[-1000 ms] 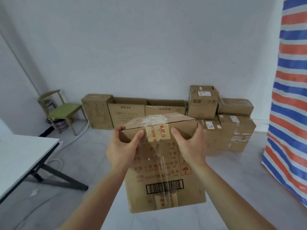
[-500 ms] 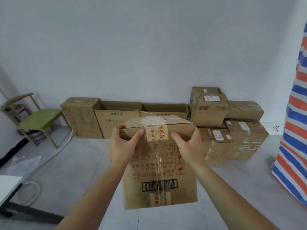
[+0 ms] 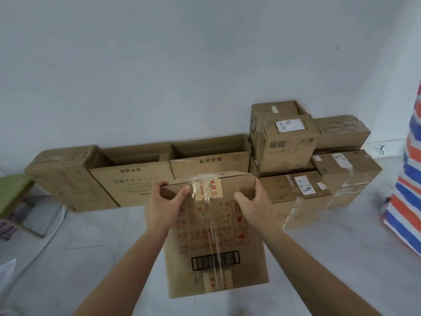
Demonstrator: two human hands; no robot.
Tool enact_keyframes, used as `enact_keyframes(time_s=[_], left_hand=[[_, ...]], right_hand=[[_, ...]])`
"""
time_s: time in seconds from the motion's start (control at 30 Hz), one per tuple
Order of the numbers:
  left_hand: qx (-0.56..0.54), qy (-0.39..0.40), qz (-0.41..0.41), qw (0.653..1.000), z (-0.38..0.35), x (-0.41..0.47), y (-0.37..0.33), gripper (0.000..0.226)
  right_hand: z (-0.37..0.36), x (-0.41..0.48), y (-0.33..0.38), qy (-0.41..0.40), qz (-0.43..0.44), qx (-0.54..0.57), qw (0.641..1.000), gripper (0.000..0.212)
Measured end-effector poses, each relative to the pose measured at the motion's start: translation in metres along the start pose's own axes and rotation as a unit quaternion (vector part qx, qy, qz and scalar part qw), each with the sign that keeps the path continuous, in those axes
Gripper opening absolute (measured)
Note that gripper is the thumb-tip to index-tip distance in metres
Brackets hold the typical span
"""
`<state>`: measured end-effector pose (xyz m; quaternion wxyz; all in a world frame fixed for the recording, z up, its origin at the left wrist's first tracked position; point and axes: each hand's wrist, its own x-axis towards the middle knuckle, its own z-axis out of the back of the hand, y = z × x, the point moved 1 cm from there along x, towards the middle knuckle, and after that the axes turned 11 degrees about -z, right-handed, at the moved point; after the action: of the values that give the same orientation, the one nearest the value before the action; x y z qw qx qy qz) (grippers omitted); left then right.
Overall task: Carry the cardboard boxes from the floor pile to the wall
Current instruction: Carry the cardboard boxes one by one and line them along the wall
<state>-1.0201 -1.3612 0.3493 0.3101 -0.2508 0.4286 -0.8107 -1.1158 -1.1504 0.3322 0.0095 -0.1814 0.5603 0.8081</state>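
Left hand [image 3: 163, 207], right hand [image 3: 256, 207] grip box [image 3: 216, 247] top; fingers [image 3: 259, 187] largely hidden behind.

Taped cardboard box [image 3: 216, 242] held upright above the floor [image 3: 91, 247], barcode facing camera. Both the left hand [image 3: 163, 210] and right hand [image 3: 257, 206] grip its top edge, thumbs on near face. Behind the box: row of boxes [image 3: 127, 179] against the wall [image 3: 182, 65], two open-topped. Behind-right: stacked boxes [image 3: 289, 142]. Far right: striped tarp [image 3: 410, 201]. Far left: green chair [image 3: 11, 192].
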Motion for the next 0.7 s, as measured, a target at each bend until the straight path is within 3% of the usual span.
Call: enact_keyframes(time_s=[0.13, 0.23, 0.4, 0.5, 0.7], left_hand=[[-0.006, 0.019, 0.034, 0.999, -0.027, 0.068, 0.013, 0.081], [-0.057, 0.034, 0.111, 0.992, -0.050, 0.122, 0.027, 0.097], [-0.135, 0.099, 0.197, 0.966, -0.102, 0.206, 0.067, 0.055], [-0.166, 0.133, 0.228, 0.950, -0.136, 0.251, 0.099, 0.057], [-0.145, 0.185, 0.229, 0.945, -0.221, 0.309, 0.159, 0.071]], right_hand=[[-0.013, 0.069, 0.023, 0.032, -0.027, -0.038, 0.998, 0.065], [-0.025, 0.123, 0.035, 0.051, -0.086, -0.037, 0.994, 0.076], [-0.058, 0.208, 0.043, 0.060, -0.133, -0.055, 0.988, 0.069], [-0.074, 0.253, 0.036, 0.056, -0.169, -0.050, 0.983, 0.068], [-0.106, 0.351, -0.019, 0.029, -0.258, -0.004, 0.966, 0.090]])
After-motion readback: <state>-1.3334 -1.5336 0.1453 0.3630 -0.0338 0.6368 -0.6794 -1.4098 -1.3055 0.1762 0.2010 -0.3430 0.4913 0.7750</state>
